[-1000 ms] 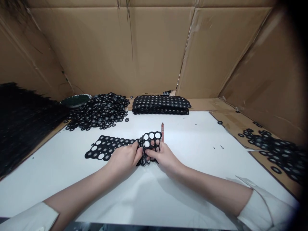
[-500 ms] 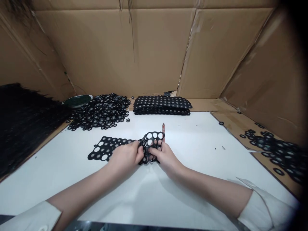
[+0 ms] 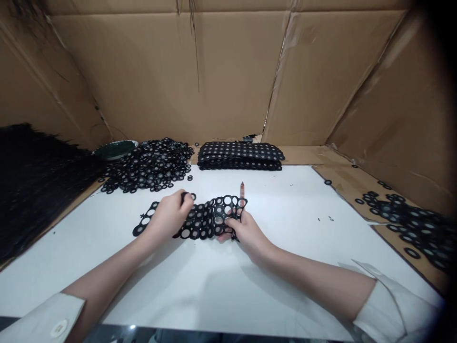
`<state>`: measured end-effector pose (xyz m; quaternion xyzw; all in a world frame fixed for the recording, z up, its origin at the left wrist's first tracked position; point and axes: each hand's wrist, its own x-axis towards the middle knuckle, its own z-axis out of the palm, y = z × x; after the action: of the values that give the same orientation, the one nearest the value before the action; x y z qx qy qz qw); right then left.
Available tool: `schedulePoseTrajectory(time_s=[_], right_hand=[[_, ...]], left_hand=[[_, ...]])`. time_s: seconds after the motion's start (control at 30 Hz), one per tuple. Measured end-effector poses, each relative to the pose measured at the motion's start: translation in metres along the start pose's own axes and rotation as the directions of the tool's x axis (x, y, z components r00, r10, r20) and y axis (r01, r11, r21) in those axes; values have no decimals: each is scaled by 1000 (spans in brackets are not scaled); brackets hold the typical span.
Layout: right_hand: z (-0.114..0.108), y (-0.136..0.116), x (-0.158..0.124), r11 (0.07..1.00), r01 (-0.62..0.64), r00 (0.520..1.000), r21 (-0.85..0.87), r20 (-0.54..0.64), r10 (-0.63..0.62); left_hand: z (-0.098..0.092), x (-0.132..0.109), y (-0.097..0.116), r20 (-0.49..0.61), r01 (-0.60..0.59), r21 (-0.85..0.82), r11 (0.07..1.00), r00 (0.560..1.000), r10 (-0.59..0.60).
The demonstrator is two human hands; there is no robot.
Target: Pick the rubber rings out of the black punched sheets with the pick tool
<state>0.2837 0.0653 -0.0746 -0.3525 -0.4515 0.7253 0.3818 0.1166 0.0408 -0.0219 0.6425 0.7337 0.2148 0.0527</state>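
Observation:
A black rubber sheet (image 3: 200,222) full of round holes lies on the white board, its right end lifted and bent. My right hand (image 3: 246,232) grips that raised end, thumb on top and fingers behind, some showing through the holes. Above the sheet's left half, my left hand (image 3: 167,212) is closed with a black ring (image 3: 193,196) pinched at its fingertips. Part of the sheet is hidden under the left hand. Just beyond the right hand lies a pointed, reddish pen-like tool (image 3: 242,193), its lower end covered.
A heap of black rings (image 3: 150,164) sits at the back left beside a bowl (image 3: 116,149). Stacked perforated sheets (image 3: 241,155) lie at the back. More rings (image 3: 410,224) are at the right on cardboard. A dark bristly pile (image 3: 35,190) fills the left; cardboard walls (image 3: 228,76) enclose the board.
My left hand has moved left and up from the sheet's bent part, and a black ring now shows at its fingertips. The right hand keeps its hold at nearly the same spot.

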Motion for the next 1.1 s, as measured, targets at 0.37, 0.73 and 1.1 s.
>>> schedulePoseTrajectory(time_s=[0.37,0.73,1.1], right_hand=[[1,4,-1,999,23,1000,25,-11,-23],[1,2,-3,1000,7,994,18,111,-9],[-4,-5,0,997,-77,992,10,98,76]], left_hand=[[16,-33,24,351,-225,140,964,922,164],[14,-28,20,385,-148,-75,986,908,165],[14,-27,18,398,-179,-140,974,890,221]])
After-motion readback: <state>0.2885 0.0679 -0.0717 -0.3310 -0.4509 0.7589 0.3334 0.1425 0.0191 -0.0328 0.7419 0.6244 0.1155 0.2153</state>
